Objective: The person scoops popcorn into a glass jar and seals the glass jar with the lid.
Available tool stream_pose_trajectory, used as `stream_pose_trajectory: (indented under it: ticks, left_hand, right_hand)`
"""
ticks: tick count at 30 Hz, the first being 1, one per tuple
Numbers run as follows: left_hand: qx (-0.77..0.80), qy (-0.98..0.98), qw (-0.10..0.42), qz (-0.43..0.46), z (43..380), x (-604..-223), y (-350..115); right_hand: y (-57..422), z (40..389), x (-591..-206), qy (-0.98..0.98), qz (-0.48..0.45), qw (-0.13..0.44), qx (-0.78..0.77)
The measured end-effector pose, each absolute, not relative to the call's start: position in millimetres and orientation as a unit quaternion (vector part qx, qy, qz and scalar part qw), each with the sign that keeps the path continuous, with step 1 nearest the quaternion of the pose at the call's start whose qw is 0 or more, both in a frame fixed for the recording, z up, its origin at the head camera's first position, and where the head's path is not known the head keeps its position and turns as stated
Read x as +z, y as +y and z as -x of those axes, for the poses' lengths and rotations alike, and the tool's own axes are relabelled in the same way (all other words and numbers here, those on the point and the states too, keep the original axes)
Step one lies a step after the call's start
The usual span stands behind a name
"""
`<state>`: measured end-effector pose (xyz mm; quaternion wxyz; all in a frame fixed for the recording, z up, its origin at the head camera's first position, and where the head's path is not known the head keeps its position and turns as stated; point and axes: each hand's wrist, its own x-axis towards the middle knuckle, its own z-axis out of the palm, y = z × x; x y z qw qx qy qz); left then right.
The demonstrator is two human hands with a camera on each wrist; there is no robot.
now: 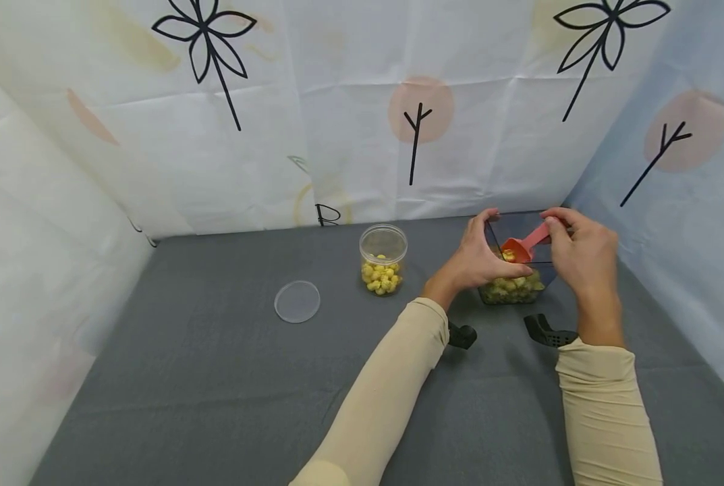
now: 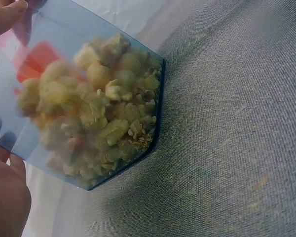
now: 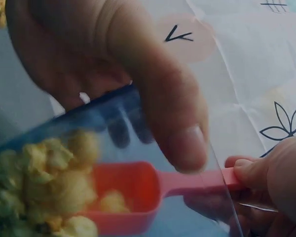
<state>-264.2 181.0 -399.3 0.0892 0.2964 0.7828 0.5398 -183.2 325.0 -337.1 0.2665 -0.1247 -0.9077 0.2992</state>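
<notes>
Head cam: my left hand (image 1: 486,260) has the clear box (image 2: 64,24) between thumb and fingers, spread pretty wide, and my right hand (image 1: 586,256) is pinching the handle of a pinkish-red scoop (image 3: 148,185). Scoop's bowl is down inside the box, right against the popcorn (image 2: 98,103). Over to the left there's a jar (image 1: 384,244) partly full of yellow pieces (image 1: 382,278), plus a clear lid (image 1: 297,302) lying flat on the gray table (image 1: 216,378).

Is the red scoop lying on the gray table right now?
No, the scoop has its bowl inside the clear box with the popcorn.
</notes>
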Motion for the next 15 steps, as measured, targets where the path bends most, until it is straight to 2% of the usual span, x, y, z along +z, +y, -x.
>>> stream_pose_trajectory:
  ticks: [8,15]
  left_hand:
    - [0.538,0.782,0.088,-0.301,264.0,-399.3,180.8]
    - [0.542,0.78,0.087,-0.301,262.7,-399.1,180.7]
  right_hand:
    - [329.7,180.8,-334.3,-0.923,0.121,0.218,0.294]
    - [330.3,182.2,-337.4,-0.908,0.123,0.245,0.317]
